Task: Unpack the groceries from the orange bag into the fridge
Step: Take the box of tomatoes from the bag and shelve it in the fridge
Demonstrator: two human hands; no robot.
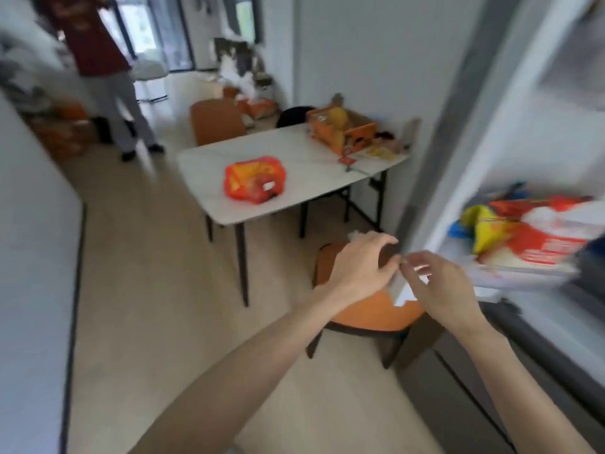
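The orange bag [253, 179] lies on the white surface [304, 172], its mouth loose, with something red and a white label inside; the print is too blurred to read. At the surface's far end stands an orange box [340, 131] with a yellow item in it. The open fridge [537, 152] at right holds one shelf [510, 273] of blurred packets, among them a yellow one [487, 232] and a red-and-white one [556, 244]; no writing is legible. Both hands meet in front of the fridge edge, above an orange chair [376, 309]. The left hand [360, 265] is curled around a small dark item [389, 253]; the right hand [442, 286] is loosely bent just beside it, fingertips close, and whether it grips anything cannot be told.
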